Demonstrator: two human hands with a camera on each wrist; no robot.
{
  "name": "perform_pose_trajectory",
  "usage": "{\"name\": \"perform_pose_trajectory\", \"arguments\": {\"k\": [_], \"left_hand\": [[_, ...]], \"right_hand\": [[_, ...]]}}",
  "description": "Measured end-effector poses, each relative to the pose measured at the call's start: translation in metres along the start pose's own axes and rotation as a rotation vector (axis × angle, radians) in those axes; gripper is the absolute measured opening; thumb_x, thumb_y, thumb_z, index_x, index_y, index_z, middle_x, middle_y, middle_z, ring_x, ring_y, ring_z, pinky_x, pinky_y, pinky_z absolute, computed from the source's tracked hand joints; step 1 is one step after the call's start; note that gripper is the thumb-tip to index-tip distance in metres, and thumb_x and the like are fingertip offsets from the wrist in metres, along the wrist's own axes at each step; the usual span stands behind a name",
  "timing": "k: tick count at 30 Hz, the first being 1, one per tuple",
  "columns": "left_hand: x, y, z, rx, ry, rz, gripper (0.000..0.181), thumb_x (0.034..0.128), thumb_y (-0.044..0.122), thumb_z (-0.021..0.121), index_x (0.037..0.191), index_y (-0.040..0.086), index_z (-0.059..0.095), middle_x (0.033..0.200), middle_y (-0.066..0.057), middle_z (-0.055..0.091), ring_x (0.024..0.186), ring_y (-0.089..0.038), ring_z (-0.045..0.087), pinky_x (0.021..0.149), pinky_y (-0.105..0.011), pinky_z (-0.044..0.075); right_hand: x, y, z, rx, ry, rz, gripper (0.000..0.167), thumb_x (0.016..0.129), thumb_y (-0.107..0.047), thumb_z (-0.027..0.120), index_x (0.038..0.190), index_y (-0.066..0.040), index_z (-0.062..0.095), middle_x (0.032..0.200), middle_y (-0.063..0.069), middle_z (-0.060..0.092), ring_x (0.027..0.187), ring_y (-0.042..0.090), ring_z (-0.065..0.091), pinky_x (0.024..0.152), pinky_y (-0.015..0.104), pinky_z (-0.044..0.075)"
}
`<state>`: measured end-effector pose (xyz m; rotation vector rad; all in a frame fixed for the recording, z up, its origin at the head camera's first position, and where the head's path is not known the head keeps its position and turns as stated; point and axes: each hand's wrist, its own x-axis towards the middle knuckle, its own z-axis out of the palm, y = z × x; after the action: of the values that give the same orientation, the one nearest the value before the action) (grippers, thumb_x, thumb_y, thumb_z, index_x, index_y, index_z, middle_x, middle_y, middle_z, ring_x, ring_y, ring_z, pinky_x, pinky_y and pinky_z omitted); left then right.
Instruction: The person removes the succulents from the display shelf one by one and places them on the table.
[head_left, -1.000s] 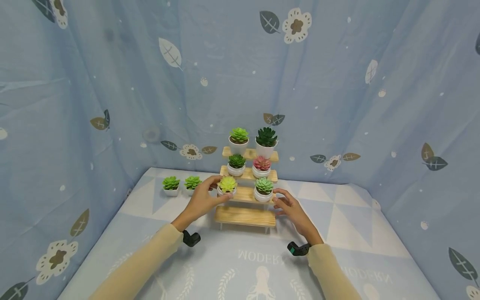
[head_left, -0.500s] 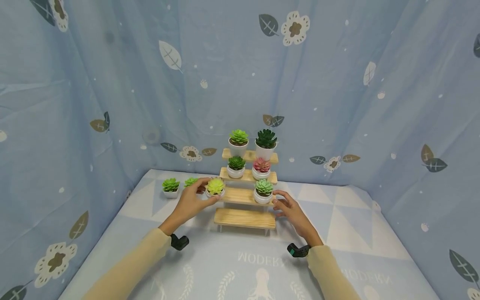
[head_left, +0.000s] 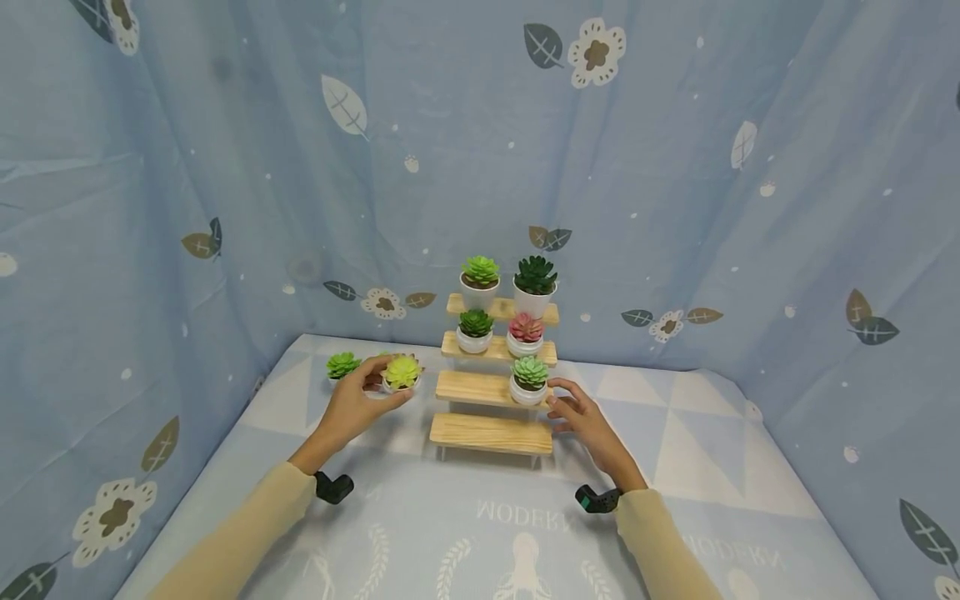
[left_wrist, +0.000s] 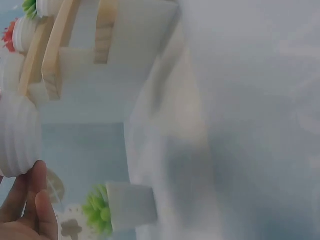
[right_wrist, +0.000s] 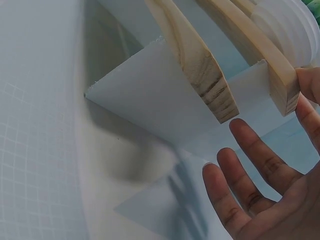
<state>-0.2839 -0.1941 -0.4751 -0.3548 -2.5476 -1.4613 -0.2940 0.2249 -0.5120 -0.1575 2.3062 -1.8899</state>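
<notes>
The left hand point(head_left: 352, 410) pinches a white ribbed pot with a yellow-green succulent point(head_left: 402, 372), held left of the wooden tiered stand point(head_left: 491, 431). In the left wrist view its fingertips press the side of that pot point(left_wrist: 19, 135). At the stand's right edge is the right hand point(head_left: 592, 429), beside a pale green succulent in a white pot point(head_left: 528, 390) on the second tier from the bottom. The right wrist view shows thumb and index finger at that tier's end point(right_wrist: 286, 85), the other fingers loosely spread.
On the upper tiers stand a bright green plant point(head_left: 480, 279), a dark green one point(head_left: 534, 287), a smaller green one point(head_left: 474, 329) and a red one point(head_left: 525, 333). Green potted plants point(head_left: 342, 365) sit left on the table, one mostly behind the left hand. A patterned curtain point(head_left: 450, 167) hangs behind.
The left hand has lifted the yellow-green plant off the second tier from the bottom and moved it left. The right hand has stayed at the stand's right edge.
</notes>
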Motion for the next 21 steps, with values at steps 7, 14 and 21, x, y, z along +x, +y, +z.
{"name": "perform_pose_trajectory", "arguments": {"k": [7,14,21], "left_hand": [[-0.007,-0.013,-0.013,0.063,0.039,-0.008,0.083,0.0837,0.055,0.083,0.149,0.014,0.052,0.135,-0.013,0.056,0.107,-0.031,0.058,0.091,-0.046,0.049],[-0.013,-0.023,-0.024,0.080,0.057,-0.040,0.082,0.0840,0.055,0.082,0.149,0.016,0.052,0.129,-0.010,0.057,0.104,-0.029,0.059,0.089,-0.045,0.049],[-0.016,-0.032,-0.032,0.088,0.077,-0.062,0.084,0.0833,0.056,0.082,0.150,0.015,0.052,0.126,-0.011,0.059,0.105,-0.029,0.058,0.090,-0.045,0.048]], "right_hand": [[0.000,0.001,-0.001,-0.008,-0.001,-0.009,0.052,0.100,-0.050,0.065,0.145,-0.029,0.051,0.137,0.016,0.059,0.117,0.037,0.059,0.092,0.051,0.054],[0.000,0.000,-0.002,-0.008,0.007,-0.005,0.052,0.100,-0.050,0.065,0.145,-0.029,0.051,0.134,0.015,0.061,0.117,0.036,0.060,0.092,0.051,0.054],[0.001,0.002,-0.001,0.006,-0.002,-0.005,0.052,0.101,-0.049,0.065,0.146,-0.028,0.050,0.134,0.015,0.061,0.116,0.035,0.060,0.093,0.051,0.053]]}}
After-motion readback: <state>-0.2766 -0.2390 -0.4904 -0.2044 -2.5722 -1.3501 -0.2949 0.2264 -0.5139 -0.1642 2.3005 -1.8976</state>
